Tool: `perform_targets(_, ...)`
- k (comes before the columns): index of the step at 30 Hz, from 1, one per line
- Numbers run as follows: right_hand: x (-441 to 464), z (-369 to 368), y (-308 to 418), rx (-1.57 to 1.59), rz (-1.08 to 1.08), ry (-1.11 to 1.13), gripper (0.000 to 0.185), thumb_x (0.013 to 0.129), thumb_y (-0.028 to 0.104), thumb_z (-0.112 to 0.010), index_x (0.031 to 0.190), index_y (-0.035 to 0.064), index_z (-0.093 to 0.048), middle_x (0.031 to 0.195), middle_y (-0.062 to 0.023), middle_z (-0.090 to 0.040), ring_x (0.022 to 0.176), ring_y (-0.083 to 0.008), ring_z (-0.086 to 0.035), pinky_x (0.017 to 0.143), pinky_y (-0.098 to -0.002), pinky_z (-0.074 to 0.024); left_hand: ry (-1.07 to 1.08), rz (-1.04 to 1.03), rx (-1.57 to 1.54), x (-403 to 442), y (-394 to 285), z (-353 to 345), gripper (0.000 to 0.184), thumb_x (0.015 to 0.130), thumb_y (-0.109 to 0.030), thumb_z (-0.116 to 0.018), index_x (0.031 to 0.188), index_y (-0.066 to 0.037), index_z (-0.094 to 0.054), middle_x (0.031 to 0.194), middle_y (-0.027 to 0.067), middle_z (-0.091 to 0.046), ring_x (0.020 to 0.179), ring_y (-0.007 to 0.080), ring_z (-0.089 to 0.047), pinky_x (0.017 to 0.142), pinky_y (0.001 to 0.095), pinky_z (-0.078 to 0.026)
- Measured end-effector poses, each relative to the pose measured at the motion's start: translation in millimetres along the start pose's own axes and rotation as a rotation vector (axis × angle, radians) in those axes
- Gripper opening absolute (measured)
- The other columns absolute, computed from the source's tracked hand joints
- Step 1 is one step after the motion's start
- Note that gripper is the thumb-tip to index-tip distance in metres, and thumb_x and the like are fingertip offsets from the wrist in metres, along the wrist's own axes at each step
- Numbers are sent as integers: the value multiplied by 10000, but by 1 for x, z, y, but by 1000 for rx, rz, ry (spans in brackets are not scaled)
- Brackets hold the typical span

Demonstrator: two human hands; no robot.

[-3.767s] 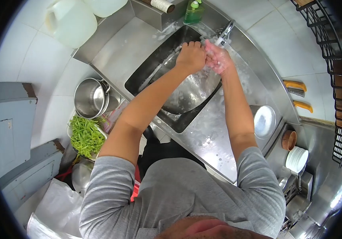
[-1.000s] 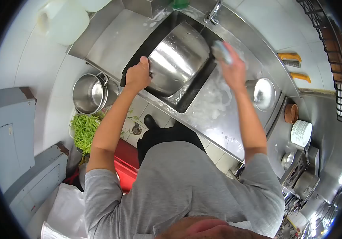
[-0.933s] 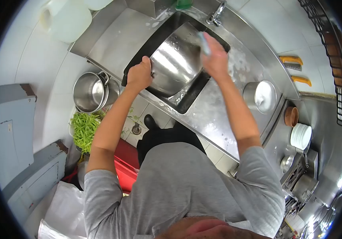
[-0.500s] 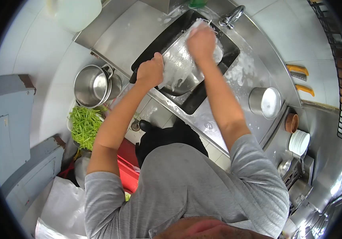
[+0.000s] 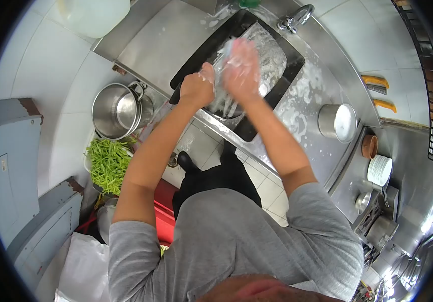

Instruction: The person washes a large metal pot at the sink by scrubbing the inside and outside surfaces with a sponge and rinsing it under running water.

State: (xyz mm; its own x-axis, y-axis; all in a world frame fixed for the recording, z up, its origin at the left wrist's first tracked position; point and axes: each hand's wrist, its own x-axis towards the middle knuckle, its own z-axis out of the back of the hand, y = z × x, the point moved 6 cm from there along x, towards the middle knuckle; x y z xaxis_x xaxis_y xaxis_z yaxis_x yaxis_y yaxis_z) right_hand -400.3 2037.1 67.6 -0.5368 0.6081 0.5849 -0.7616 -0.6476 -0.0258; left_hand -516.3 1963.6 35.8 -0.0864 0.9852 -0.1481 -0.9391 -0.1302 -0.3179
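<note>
A shiny metal container (image 5: 264, 48), streaked with white foam, sits tilted in the black-rimmed sink basin (image 5: 196, 53); its exact kind is hard to tell. My left hand (image 5: 197, 89) is closed around its near left edge, thumb up and foamy. A short black piece (image 5: 175, 94) sticks out beside that hand. Over the container's metal surface is my right hand (image 5: 241, 70), foamy and blurred by motion. Its fingers seem curled on something pale that I cannot make out.
A tap (image 5: 296, 19) stands behind the basin. On the foamy steel counter (image 5: 297, 118) to the right is a metal pot (image 5: 336, 123). Left of the sink are stacked steel pots (image 5: 117, 110) and cut green vegetables (image 5: 108, 163). Two orange-handled knives (image 5: 376, 81) hang on the wall.
My right hand has moved left and toward me across the metal container, which has shifted in the basin. My left hand keeps hold, slightly further right.
</note>
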Motion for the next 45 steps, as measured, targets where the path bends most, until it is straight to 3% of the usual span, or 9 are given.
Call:
perform_targets(10,-63,26,-50,116,-18,-42,485,969,154,-478,1372,-115,-490,1407,-334,-514,1321,-460,-500,1179,-514,-329,8,-35,17,0,-2,-1,365,809,-54,-619,1096,39,-413,949,280,-694,881,439,-713,794,476,-582)
perform_targets(13,-55,-6,-146,402,-627,187,460,997,174,-484,1342,-129,-506,1356,-341,-555,1240,-504,-544,1124,-518,-396,47,28,-22,-2,-7,7,329,827,-61,-599,1079,23,-407,950,289,-691,891,457,-705,806,490,-576)
perform_targets(15,-74,30,-80,141,-231,-163,462,986,142,-527,1380,-99,-512,1413,-320,-515,1322,-461,-498,1145,-485,-379,52,49,-5,8,-3,9,307,839,-62,-578,1073,14,-394,936,292,-687,885,476,-695,803,506,-570)
perform_targets(18,-90,56,-38,273,-62,-21,499,965,127,-556,1396,-114,-491,1438,-316,-495,1363,-467,-459,1165,-499,-350,100,43,3,1,-7,6,319,839,-64,-580,1084,13,-390,940,288,-686,878,478,-693,797,515,-568)
perform_targets(22,-47,-1,-149,549,-662,273,531,970,254,-500,1403,-53,-521,1423,-286,-521,1365,-456,-463,1155,-529,-356,78,46,21,-1,-11,4,357,832,-77,-609,1102,8,-393,963,277,-691,918,465,-692,808,517,-565)
perform_targets(29,-64,41,-24,473,103,18,542,832,37,-632,1370,16,-576,1482,-223,-503,1404,-418,-438,1185,-488,-336,83,32,-15,0,-5,9,378,828,-73,-635,1099,6,-383,968,284,-689,939,466,-686,830,513,-558)
perform_targets(33,-65,47,-41,409,-171,-52,475,817,48,-671,1291,43,-639,1258,-210,-615,1215,-366,-575,1113,-508,-396,80,-202,90,-1,11,-3,421,886,-68,-551,1245,54,-370,962,256,-702,896,449,-696,794,518,-566)
perform_targets(37,-134,59,3,608,349,81,334,722,-5,-684,1055,-17,-700,1108,-179,-661,1030,-354,-628,944,-484,-506,200,-258,261,1,31,-5,213,854,-77,-568,1044,-5,-630,919,208,-713,925,379,-703,765,481,-567)
perform_targets(45,-125,5,95,611,317,95,341,737,8,-662,1071,-40,-710,1147,-141,-690,1069,-322,-661,1030,-435,-504,174,-209,217,1,25,-20,163,779,-115,-648,915,-56,-717,934,146,-736,917,337,-713,780,464,-568)
